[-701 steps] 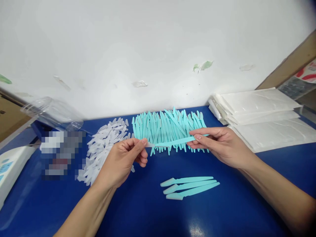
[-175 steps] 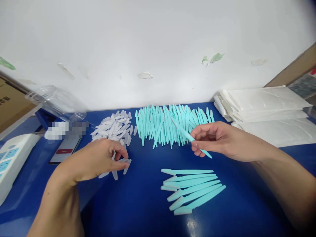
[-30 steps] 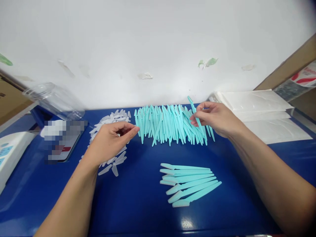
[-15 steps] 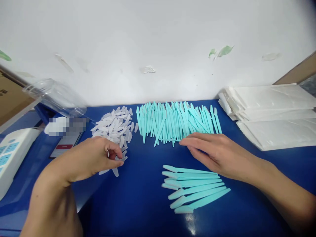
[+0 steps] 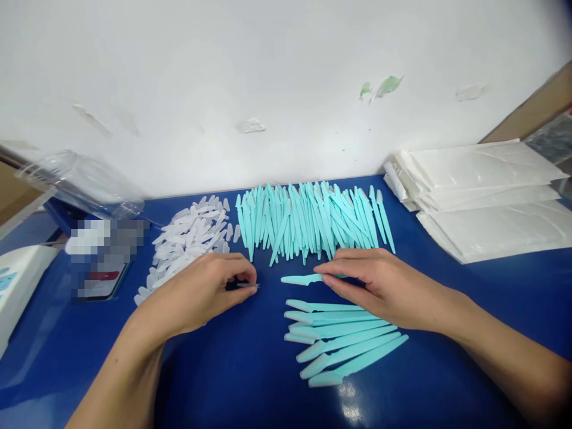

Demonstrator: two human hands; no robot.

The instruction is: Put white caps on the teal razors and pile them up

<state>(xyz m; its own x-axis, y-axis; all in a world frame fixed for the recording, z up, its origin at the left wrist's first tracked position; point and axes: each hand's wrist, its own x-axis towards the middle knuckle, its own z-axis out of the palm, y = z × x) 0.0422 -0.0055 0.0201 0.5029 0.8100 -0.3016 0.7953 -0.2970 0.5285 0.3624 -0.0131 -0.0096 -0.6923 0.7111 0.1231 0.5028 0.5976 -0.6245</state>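
Pinched in my right hand (image 5: 361,280) is a turquoise eyebrow razor (image 5: 300,279), its blade end pointing left. My left hand (image 5: 223,285) is closed, thumb against fingers, on a small translucent blade cover (image 5: 247,285), mostly hidden by the fingers. The razor tip and the cover are apart, facing each other. Behind my left hand lies a heap of translucent blade covers (image 5: 192,229). A large pile of turquoise razors (image 5: 308,220) lies against the wall. Just below my right hand, several razors (image 5: 348,333) are fanned out, blade ends to the left, with covers over the blades.
White plastic packets (image 5: 482,179) are stacked at the right. On the left are a clear plastic container (image 5: 84,185) lying on its side, a phone (image 5: 102,286) partly blurred out, and a white device with blue buttons (image 5: 22,280). A white wall (image 5: 286,77) stands behind the blue table (image 5: 232,363).
My left hand has moved right, away from the heap, bringing a blade cover. My right hand has drawn a razor from the pile toward me. The view has shifted slightly.
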